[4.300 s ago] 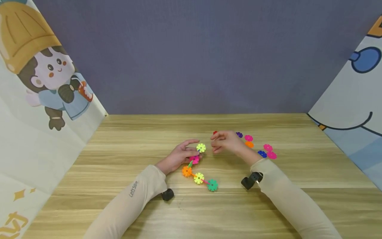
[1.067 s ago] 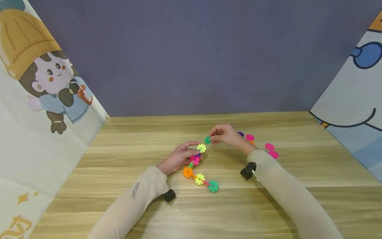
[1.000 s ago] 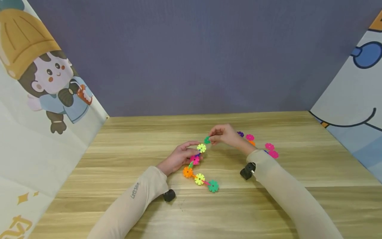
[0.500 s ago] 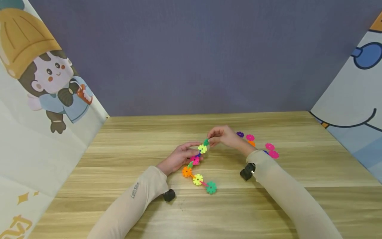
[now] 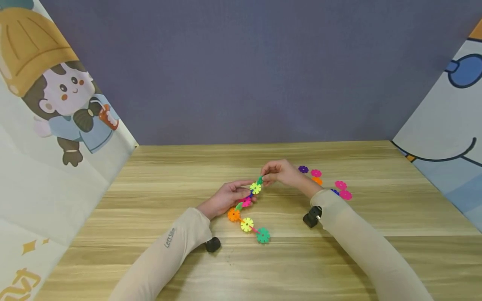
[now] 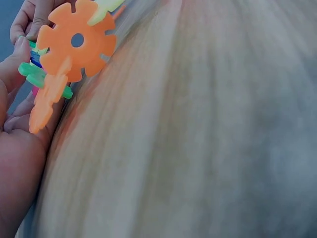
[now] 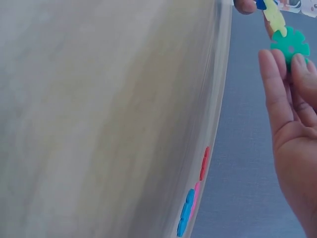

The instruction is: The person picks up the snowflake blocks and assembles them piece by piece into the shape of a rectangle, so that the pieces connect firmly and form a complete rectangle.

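Observation:
Plastic snowflake discs with notched rims are joined in a bent chain. My left hand (image 5: 225, 198) pinches the chain near its upper part, by a blue disc (image 5: 251, 193) and a pink disc (image 5: 246, 202). Above them is a yellow disc (image 5: 255, 188). My right hand (image 5: 283, 172) pinches a green disc (image 7: 290, 42) between thumb and fingers. Its rim meets the yellow one; how deep the notches sit I cannot tell. Lower down hang an orange disc (image 6: 77, 25), another yellow disc (image 5: 247, 225) and, at the end, a larger-looking green disc (image 5: 263, 235).
Loose discs lie right of my right hand on the wooden table (image 5: 180, 167): a purple disc (image 5: 303, 169), an orange disc (image 5: 317, 180), a blue disc (image 5: 334, 192), and several pink discs (image 5: 341, 184). A grey-blue panel (image 5: 256, 75) stands behind the table.
A green disc has come into my right hand and moved down-left until it meets the yellow disc. The chain's lower end has swung slightly left. My left hand keeps its hold.

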`<state>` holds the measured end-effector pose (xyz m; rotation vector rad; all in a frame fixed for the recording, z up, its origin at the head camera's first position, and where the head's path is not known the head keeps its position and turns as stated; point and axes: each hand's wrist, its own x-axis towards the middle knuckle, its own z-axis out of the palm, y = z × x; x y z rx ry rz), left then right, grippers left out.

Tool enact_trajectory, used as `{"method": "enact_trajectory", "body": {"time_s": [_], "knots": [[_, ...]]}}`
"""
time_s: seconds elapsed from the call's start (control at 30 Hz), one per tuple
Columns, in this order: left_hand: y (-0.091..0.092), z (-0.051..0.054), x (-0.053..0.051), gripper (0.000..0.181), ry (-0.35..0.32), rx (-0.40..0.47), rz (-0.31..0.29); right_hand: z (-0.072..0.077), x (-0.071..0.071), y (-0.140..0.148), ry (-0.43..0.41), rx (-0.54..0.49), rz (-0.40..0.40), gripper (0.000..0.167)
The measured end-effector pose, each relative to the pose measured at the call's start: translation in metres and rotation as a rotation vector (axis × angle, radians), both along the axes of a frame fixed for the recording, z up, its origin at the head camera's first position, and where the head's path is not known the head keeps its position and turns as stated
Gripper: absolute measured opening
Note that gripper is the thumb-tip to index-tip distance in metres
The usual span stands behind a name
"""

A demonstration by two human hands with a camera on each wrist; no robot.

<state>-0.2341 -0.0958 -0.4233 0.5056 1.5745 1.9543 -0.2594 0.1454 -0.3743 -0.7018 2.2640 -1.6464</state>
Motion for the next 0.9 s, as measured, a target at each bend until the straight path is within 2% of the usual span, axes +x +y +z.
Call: {"method": "enact_trajectory", "body": {"time_s": [0.3,0.47,0.67,0.9], "knots": [[-0.002,0.000,0.000,0.046,0.025,0.004,-0.024,0.004,0.003,-0.005,0.019,0.055,0.011,0.006],[-0.002,0.003,0.001,0.045,-0.006,-0.015,-0.035,0.005,0.005,-0.004,0.032,0.088,0.012,0.005],[0.002,0.004,0.001,0.044,-0.056,-0.016,-0.010,0.007,0.006,0.000,0.014,0.082,0.010,0.007],[0.000,0.004,0.001,0.043,-0.053,-0.009,0.001,0.012,0.003,0.006,-0.013,0.092,0.003,0.013]]}}
